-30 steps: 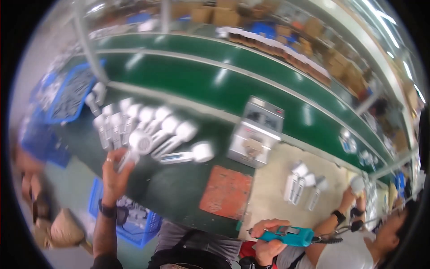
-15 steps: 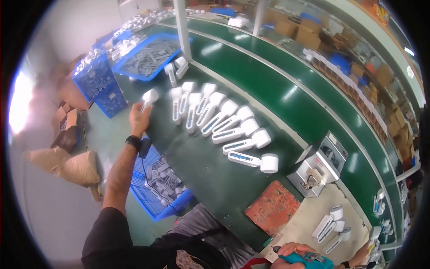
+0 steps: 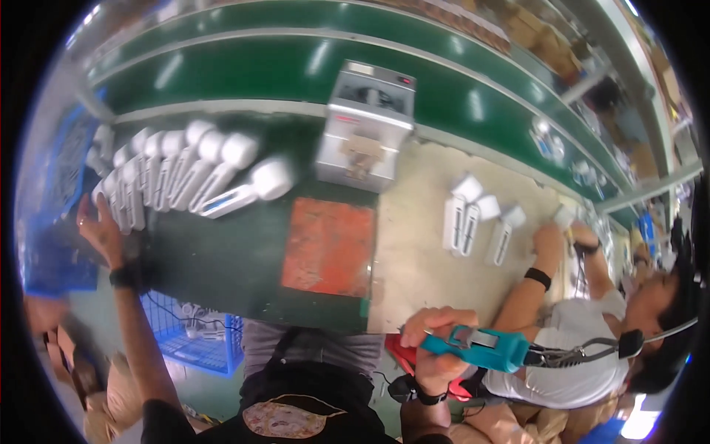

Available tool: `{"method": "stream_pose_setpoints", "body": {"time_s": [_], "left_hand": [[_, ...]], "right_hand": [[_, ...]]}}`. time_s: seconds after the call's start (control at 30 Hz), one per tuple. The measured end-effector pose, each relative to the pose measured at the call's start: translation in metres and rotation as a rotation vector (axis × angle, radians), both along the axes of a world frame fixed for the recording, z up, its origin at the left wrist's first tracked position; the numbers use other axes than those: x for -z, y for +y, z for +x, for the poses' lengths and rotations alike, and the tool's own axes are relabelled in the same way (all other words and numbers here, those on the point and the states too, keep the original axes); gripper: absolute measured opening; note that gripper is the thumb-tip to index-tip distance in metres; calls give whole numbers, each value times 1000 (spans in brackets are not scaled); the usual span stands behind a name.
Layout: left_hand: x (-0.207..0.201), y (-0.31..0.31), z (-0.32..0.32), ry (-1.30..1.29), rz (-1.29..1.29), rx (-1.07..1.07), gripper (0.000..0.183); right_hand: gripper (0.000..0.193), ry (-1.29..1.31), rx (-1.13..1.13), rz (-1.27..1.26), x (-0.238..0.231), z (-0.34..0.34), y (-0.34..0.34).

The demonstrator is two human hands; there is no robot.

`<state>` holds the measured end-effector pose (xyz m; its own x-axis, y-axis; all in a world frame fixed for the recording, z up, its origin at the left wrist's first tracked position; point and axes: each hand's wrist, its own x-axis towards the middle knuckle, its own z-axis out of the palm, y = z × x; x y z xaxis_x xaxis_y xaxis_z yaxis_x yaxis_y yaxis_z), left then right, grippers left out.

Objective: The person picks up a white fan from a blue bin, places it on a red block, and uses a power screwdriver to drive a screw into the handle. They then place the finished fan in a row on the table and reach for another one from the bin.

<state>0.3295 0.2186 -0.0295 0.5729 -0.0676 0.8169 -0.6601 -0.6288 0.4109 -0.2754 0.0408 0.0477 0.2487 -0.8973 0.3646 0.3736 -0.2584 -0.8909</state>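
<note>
Left hand (image 3: 101,231) has moved from out beside the row of white handled heads (image 3: 172,142) to its left end; I cannot tell whether its grip holds one. That row fans across the dark green counter (image 3: 214,259), left of a red mat (image 3: 329,248). Further right, the right hand (image 3: 435,370) has its grip clamped round a teal power tool (image 3: 506,351). Crowded so closely, the heads could get knocked askew by a careless left-hand sweep.

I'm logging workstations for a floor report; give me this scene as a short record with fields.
Left hand: near the left end of the row of white parts; grip unclear
Right hand: holding a teal power tool
Mid-bench: orange mat, grey machine beyond it
Beige surface: three similar parts
Below bench: blue basket
Nearby: co-worker at right
</note>
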Motion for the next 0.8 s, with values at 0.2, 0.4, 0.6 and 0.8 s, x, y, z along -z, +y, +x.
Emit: {"method": "stream_pose_setpoints", "body": {"time_s": [0.2,0.4,0.6,0.8], "left_hand": [[-110,-189,-315,322,228,1062,21],[-35,-318,-457,294,447,1536,50],[-3,-365,-491,515,710,1468,65],[-27,-342,-479,542,528,1482,37]], "right_hand": [[73,154,27,87,-6,-13,0],[73,140,-9,115,-11,-6,12],[74,158,16,121,-10,-19,22],[74,175,42,120,-1,-20,7]]}}
